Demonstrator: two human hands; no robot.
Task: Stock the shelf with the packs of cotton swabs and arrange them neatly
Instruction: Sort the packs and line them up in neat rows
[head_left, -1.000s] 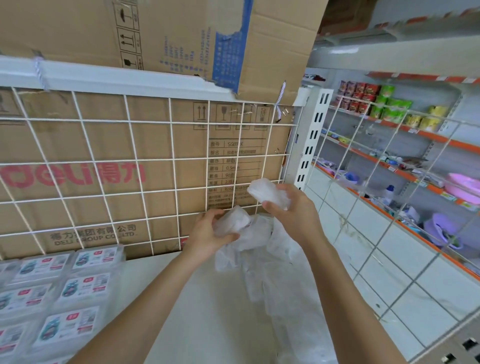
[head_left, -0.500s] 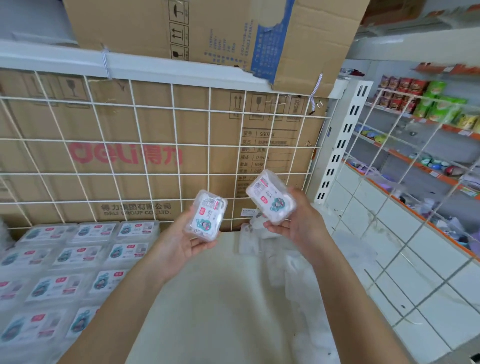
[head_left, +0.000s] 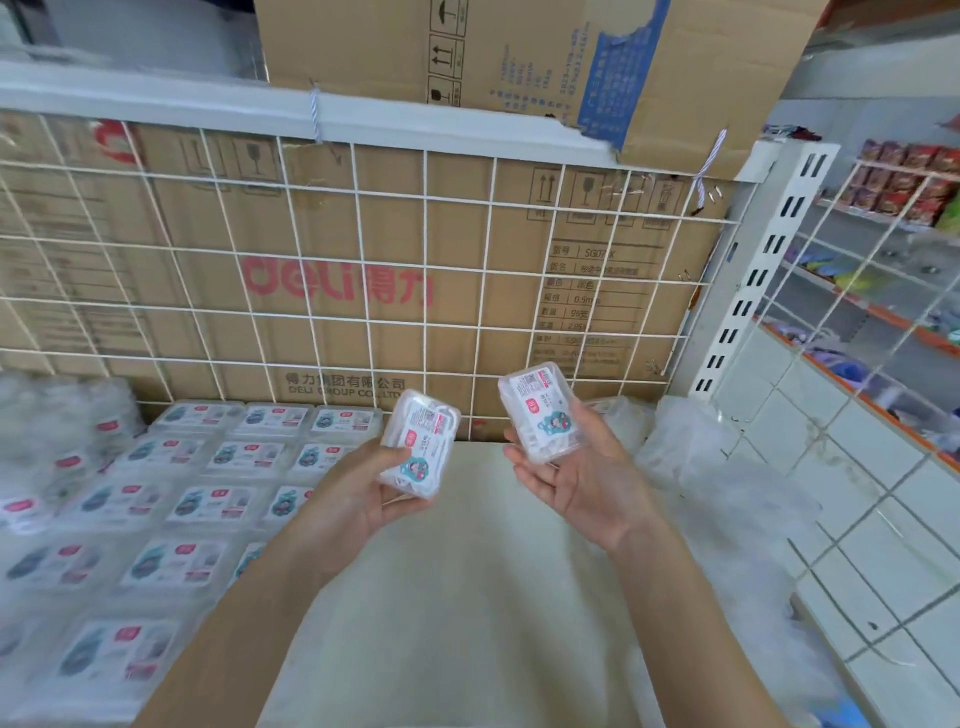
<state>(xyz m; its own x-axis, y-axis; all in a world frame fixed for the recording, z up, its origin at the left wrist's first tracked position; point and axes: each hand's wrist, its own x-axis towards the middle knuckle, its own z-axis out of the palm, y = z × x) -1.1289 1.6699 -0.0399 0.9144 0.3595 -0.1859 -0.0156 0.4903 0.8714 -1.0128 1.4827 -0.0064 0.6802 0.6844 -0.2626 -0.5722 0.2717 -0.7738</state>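
Fingers (head_left: 374, 462) of the left hand (head_left: 358, 501) clasp the left pack (head_left: 422, 441), the right hand's (head_left: 576, 488) the right pack (head_left: 540, 415).

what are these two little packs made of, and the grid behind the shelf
The left pack and right pack look like clear, glossy hard plastic with a printed label; white swabs show through. The grid looks like thin wire, probably metal, coated matt white.

clear packs (head_left: 420, 445) with white, red and teal labels; brown cartons (head_left: 332, 291)
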